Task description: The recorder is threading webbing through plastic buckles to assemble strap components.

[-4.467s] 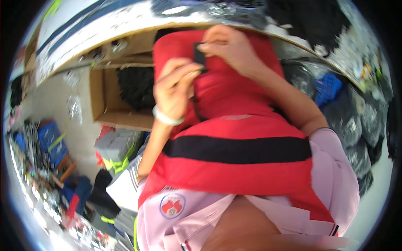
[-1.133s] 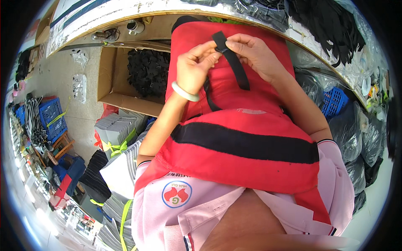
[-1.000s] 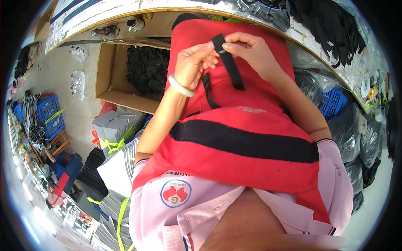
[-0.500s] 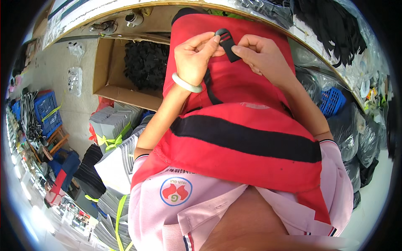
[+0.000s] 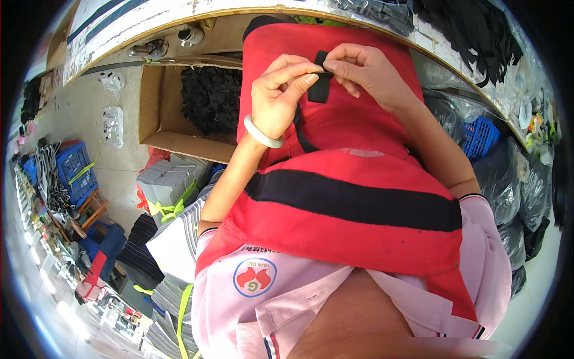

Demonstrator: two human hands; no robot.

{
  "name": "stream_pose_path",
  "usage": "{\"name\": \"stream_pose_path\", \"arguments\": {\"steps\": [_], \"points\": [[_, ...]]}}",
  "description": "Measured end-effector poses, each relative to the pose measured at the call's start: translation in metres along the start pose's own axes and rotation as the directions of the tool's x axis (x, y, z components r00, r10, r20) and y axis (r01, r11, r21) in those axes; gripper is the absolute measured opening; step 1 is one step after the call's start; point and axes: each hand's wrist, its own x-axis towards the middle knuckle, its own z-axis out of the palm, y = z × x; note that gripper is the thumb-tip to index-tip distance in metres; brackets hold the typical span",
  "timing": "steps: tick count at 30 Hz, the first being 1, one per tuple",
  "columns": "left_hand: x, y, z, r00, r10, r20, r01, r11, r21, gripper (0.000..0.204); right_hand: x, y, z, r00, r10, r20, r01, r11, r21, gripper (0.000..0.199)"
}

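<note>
Over my red apron I hold a short black webbing strap with a black buckle, now seen nearly edge-on and partly covered by my fingers. My left hand, a pale bangle at its wrist, pinches the buckle between thumb and fingers. Thumb and forefinger of my right hand are closed on the strap's upper part, close to the left fingertips. One flat piece of strap hangs below the buckle and a short piece stands above it.
An open cardboard box of black pieces sits left of my lap. The table curves along the top, with black straps at its right. Bundled grey sheets lie left; a blue basket and plastic bags lie right.
The buckle has turned from face-up to nearly edge-on. The right hand has moved slightly up and left, and now pinches strap above the buckle.
</note>
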Motion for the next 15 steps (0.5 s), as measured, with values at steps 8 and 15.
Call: {"name": "stream_pose_path", "arguments": {"steps": [8, 15], "points": [[-0.003, 0.002, -0.005, 0.998, 0.029, 0.054, -0.030, 1.000, 0.007, 0.016, 0.001, 0.001, 0.005, 0.951, -0.259, -0.171, 0.221, 0.952, -0.214, 0.016], [-0.021, 0.023, -0.020, 0.999, -0.040, 0.027, 0.039, 0.999, 0.031, 0.015, 0.017, 0.015, 0.015, 0.928, -0.357, -0.107, 0.344, 0.931, -0.123, 0.016]]}}
